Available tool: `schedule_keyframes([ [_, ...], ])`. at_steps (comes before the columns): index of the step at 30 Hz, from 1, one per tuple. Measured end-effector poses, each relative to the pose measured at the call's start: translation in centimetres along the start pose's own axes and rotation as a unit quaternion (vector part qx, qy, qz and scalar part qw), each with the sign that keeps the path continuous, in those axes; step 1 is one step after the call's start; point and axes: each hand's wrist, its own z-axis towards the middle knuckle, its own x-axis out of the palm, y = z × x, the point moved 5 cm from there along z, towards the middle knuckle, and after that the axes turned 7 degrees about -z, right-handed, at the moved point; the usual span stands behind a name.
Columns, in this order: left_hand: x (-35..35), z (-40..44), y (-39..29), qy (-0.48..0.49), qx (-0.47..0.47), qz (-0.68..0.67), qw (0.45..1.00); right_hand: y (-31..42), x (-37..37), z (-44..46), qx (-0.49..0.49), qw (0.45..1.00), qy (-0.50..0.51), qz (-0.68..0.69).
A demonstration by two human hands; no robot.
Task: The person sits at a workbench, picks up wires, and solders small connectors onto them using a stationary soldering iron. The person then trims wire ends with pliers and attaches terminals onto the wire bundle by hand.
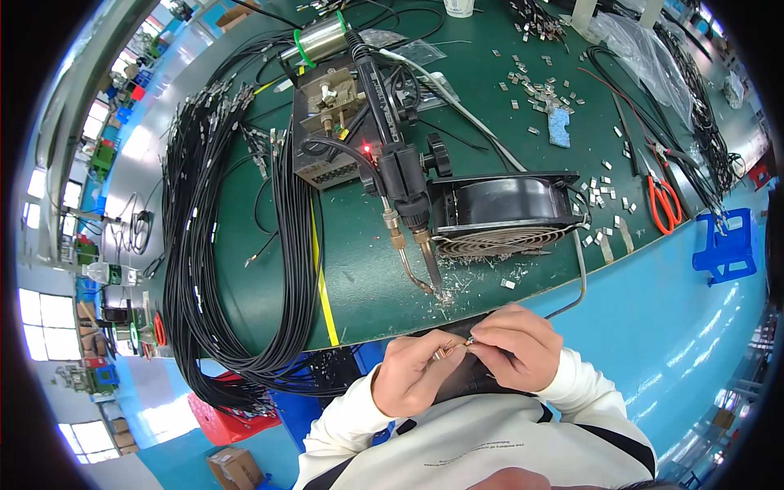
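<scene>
Both hands are raised close together in front of my body, just off the table's front edge. My left hand (415,371) pinches a small copper-coloured piece (443,353) between thumb and fingers. Beside it, my right hand (516,347) holds a tiny part (469,340) at its fingertips, meeting the copper-coloured piece. The parts are too small to make out fully. Above the hands, a soldering iron (429,257) on a stand points down at the green table (384,314), with a bent metal feed tube (408,273) beside its tip.
Bundled black cables (196,237) hang over the table's left front edge. A black fan (506,208) stands right of the iron. Small metal connectors (543,90), a blue sponge (559,127) and orange-handled scissors (664,204) lie farther right. A blue stool (727,245) is beyond the edge.
</scene>
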Motion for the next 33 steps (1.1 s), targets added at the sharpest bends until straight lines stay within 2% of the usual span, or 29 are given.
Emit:
schedule_keyframes([
  [8, 0.0, -0.1, 0.0, 0.027, 0.0, 0.01, 1.0, -0.2, -0.1, -0.3, 0.014, 0.998, 0.041, 0.05],
  [12, 0.2, 0.2, -0.3, 0.053, 0.023, 0.015, 0.998, -0.4, -0.2, 0.1, 0.09, 0.982, 0.104, 0.132],
  [13, 0.3, 0.1, -0.4, 0.053, 0.023, 0.014, 0.998, -0.2, -0.3, 0.1, 0.091, 0.982, 0.104, 0.132],
  [17, 0.3, 0.3, -0.7, 0.009, 0.035, 0.036, 0.999, -0.7, -0.6, 0.1, 0.218, 0.953, 0.059, 0.2],
  [22, 0.3, 0.1, -0.3, 0.02, 0.038, 0.048, 0.998, -1.5, -0.3, -0.6, 0.216, 0.937, 0.11, 0.253],
  [27, 0.3, -0.1, -0.1, 0.014, 0.05, 0.06, 0.997, -1.6, -0.2, -0.3, 0.187, 0.938, 0.097, 0.273],
  [33, 0.3, 0.1, -0.2, 0.02, 0.063, 0.073, 0.995, -1.6, -0.5, -0.1, 0.208, 0.933, 0.109, 0.272],
])
